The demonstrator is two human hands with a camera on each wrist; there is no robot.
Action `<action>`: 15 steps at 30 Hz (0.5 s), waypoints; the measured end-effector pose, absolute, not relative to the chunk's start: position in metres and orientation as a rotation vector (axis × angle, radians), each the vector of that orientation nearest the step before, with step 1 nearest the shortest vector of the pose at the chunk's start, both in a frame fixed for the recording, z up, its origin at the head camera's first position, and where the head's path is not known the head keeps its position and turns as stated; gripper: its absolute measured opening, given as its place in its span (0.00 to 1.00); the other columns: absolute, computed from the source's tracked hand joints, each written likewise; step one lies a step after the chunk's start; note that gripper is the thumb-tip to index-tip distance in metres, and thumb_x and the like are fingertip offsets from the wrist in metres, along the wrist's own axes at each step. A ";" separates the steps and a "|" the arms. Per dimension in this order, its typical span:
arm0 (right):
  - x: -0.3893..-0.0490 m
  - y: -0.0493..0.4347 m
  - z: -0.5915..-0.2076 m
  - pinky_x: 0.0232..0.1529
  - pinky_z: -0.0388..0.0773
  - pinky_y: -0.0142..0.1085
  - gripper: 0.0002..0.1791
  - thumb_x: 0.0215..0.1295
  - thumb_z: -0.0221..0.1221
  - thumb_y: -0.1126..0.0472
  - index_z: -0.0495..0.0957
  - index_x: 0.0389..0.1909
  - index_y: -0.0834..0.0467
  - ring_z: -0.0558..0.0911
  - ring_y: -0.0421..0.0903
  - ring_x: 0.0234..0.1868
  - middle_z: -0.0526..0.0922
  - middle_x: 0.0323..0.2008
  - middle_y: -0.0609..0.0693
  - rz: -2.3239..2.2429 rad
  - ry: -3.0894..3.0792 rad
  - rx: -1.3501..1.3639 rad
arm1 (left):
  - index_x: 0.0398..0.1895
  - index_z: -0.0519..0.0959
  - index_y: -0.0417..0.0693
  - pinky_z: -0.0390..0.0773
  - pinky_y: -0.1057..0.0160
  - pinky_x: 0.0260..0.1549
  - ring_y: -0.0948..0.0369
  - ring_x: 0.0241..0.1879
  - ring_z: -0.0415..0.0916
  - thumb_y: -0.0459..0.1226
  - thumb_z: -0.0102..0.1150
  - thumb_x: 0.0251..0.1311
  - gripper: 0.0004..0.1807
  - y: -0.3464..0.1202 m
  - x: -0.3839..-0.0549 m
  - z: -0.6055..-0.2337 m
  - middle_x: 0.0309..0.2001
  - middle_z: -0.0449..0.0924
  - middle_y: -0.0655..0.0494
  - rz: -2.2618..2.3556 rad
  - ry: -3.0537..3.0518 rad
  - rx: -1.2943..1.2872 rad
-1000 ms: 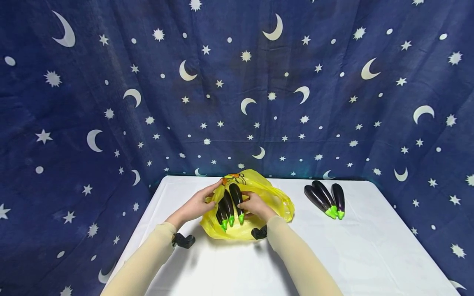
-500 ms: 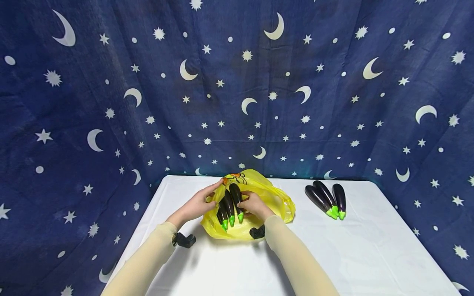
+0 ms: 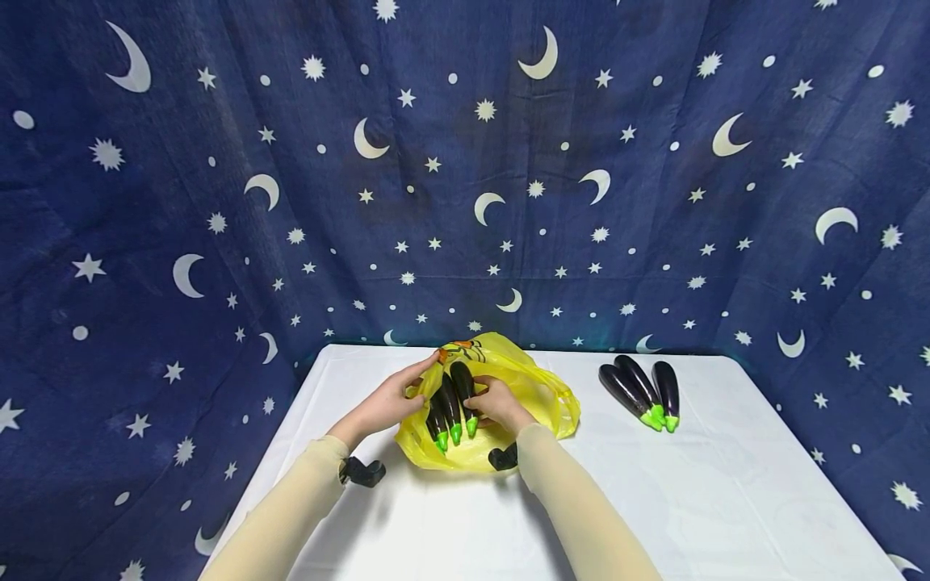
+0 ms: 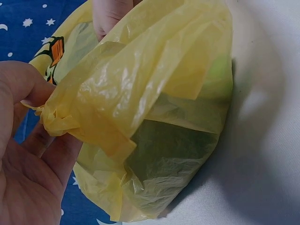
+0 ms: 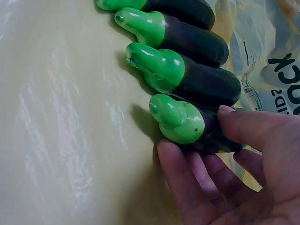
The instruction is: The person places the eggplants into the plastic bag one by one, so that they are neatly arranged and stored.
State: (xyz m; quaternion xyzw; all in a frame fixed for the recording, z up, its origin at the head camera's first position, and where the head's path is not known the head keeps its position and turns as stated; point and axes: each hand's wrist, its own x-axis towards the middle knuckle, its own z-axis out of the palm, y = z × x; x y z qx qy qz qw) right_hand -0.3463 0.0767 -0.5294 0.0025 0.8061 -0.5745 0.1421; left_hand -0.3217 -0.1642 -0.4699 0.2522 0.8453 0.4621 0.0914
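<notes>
A yellow plastic bag point(image 3: 534, 387) lies open on the white table point(image 3: 726, 500). Several dark purple eggplants point(image 3: 452, 402) with bright green caps lie side by side in its mouth. My left hand point(image 3: 392, 401) pinches the bunched edge of the bag point(image 4: 61, 119) between thumb and fingers point(image 4: 28, 145), holding that side up. My right hand point(image 3: 496, 403) is inside the opening. Its thumb and fingers point(image 5: 211, 164) grip the nearest eggplant point(image 5: 187, 123) just behind its green cap. The lower parts of the eggplants are hidden by the bag point(image 5: 70, 117).
Three more eggplants point(image 3: 643, 387) lie together on the table to the right of the bag, green caps toward me. A dark blue cloth with moons and stars point(image 3: 465, 177) hangs behind and around the table. Black wrist mounts point(image 3: 361, 470) sit on both sleeves.
Almost nothing differs. My right hand and forearm have crept slightly left with the eggplant; my left hand keeps its pinch on the bag.
</notes>
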 end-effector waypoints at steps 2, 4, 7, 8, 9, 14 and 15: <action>-0.345 0.077 -0.529 0.36 0.85 0.48 0.35 0.66 0.66 0.67 0.66 0.73 0.64 0.84 0.53 0.39 0.82 0.44 0.60 -1.662 2.330 -0.010 | 0.82 0.56 0.67 0.73 0.52 0.60 0.54 0.62 0.70 0.28 0.55 0.65 0.44 -0.165 -0.322 -0.470 0.78 0.57 0.64 1.373 2.509 0.757; -0.344 0.077 -0.530 0.36 0.85 0.48 0.34 0.67 0.65 0.66 0.67 0.72 0.64 0.84 0.53 0.39 0.82 0.44 0.60 -1.666 2.334 -0.020 | 0.82 0.56 0.66 0.72 0.52 0.61 0.54 0.63 0.70 0.28 0.55 0.65 0.44 -0.165 -0.322 -0.470 0.78 0.56 0.64 1.378 2.508 0.774; -0.344 0.077 -0.531 0.37 0.85 0.47 0.33 0.67 0.66 0.66 0.69 0.71 0.64 0.84 0.52 0.38 0.82 0.43 0.60 -1.663 2.345 -0.013 | 0.82 0.56 0.65 0.72 0.52 0.61 0.55 0.62 0.70 0.28 0.55 0.65 0.44 -0.165 -0.322 -0.471 0.79 0.56 0.64 1.385 2.508 0.786; -0.345 0.077 -0.531 0.36 0.85 0.47 0.33 0.67 0.66 0.66 0.69 0.71 0.64 0.84 0.51 0.38 0.82 0.43 0.59 -1.661 2.350 -0.011 | 0.82 0.56 0.65 0.72 0.52 0.61 0.54 0.62 0.70 0.27 0.55 0.65 0.44 -0.165 -0.322 -0.471 0.79 0.56 0.64 1.385 2.510 0.792; -0.345 0.077 -0.532 0.37 0.85 0.47 0.32 0.67 0.66 0.65 0.69 0.71 0.63 0.84 0.51 0.38 0.82 0.43 0.59 -1.660 2.351 -0.007 | 0.82 0.56 0.65 0.72 0.52 0.60 0.54 0.62 0.70 0.27 0.55 0.65 0.44 -0.165 -0.322 -0.471 0.79 0.56 0.64 1.384 2.513 0.794; -0.347 0.077 -0.534 0.36 0.85 0.46 0.33 0.66 0.67 0.65 0.70 0.71 0.63 0.83 0.50 0.37 0.81 0.41 0.59 -1.638 2.360 0.006 | 0.82 0.55 0.65 0.73 0.54 0.59 0.54 0.61 0.71 0.27 0.55 0.65 0.45 -0.165 -0.323 -0.472 0.79 0.57 0.62 1.379 2.517 0.794; -0.348 0.077 -0.534 0.37 0.85 0.46 0.33 0.66 0.67 0.65 0.70 0.71 0.62 0.82 0.50 0.37 0.81 0.41 0.58 -1.631 2.359 0.015 | 0.82 0.55 0.65 0.73 0.54 0.58 0.54 0.61 0.71 0.27 0.55 0.65 0.45 -0.165 -0.323 -0.472 0.79 0.57 0.62 1.380 2.516 0.797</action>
